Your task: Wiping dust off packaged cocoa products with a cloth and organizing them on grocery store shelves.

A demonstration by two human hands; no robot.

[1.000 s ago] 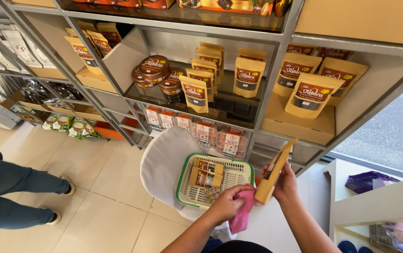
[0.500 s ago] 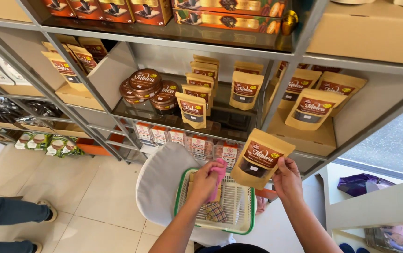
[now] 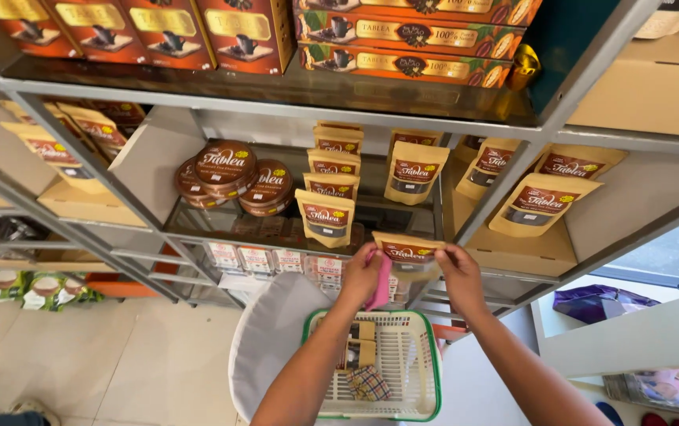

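Both my hands hold one tan stand-up pouch (image 3: 408, 251) with a brown label at the front edge of a glass shelf (image 3: 221, 230). My left hand (image 3: 360, 276) grips its left corner and also clutches a pink cloth (image 3: 380, 284). My right hand (image 3: 460, 276) pinches the pouch's right corner. More tan pouches (image 3: 325, 218) stand in a row just behind it on the same shelf. Below my arms sits a white basket with a green rim (image 3: 432, 359) holding small packets.
Round brown tins (image 3: 226, 166) are stacked left of the pouches. Further pouches (image 3: 540, 203) lean on cardboard boxes to the right. Red and gold boxes (image 3: 402, 35) fill the upper shelf. A white round stool (image 3: 264, 347) stands under the basket. Metal shelf uprights (image 3: 513, 177) frame the bay.
The pouch has gone from upright over the basket up to the shelf edge. My left hand rose from the basket, with the cloth, to the pouch's left corner.
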